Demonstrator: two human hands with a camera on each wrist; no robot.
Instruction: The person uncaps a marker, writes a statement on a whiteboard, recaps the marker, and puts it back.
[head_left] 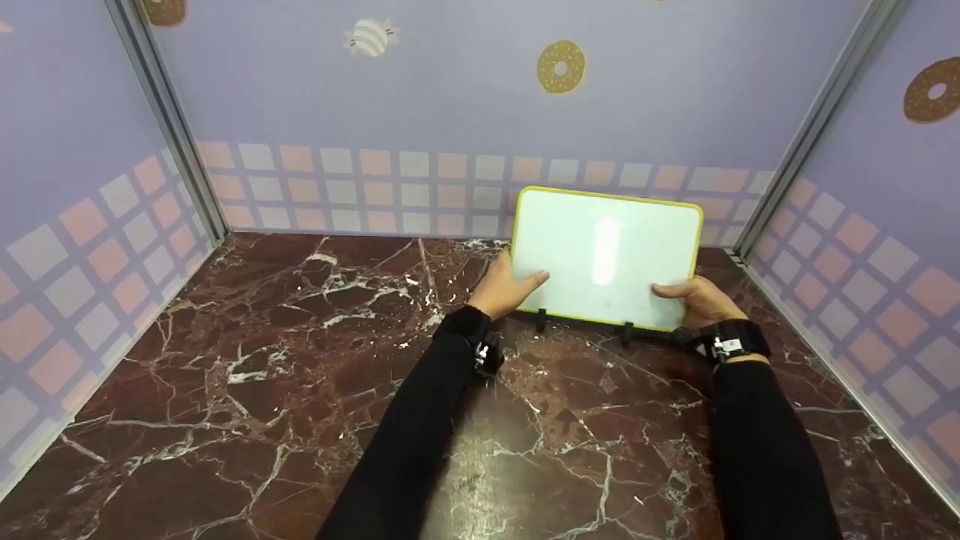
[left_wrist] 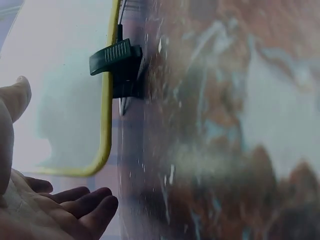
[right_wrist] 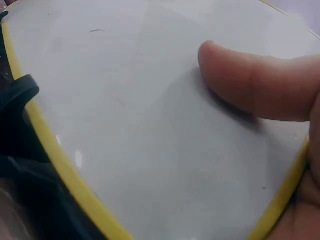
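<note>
A whiteboard [head_left: 570, 255] with a yellow rim leans upright on a black-footed stand, whose front hooks [head_left: 628, 334] catch its lower edge. My left hand [head_left: 510, 286] is at the board's left edge, its thumb across the front. In the left wrist view its fingers [left_wrist: 82, 207] stretch out past the yellow rim, spread away from the thumb. At the other side my right hand [head_left: 701, 298] grips the board's right edge near the lower corner. Its thumb [right_wrist: 250, 82] lies over the white face, and its fingers go behind the rim, mostly hidden.
The board stands toward the back right of a dark red marbled tabletop [head_left: 262, 435]. Behind it rises a purple back wall [head_left: 450, 97] with a checked band. A side wall [head_left: 885, 187] closes off the right, another wall [head_left: 67, 195] the left.
</note>
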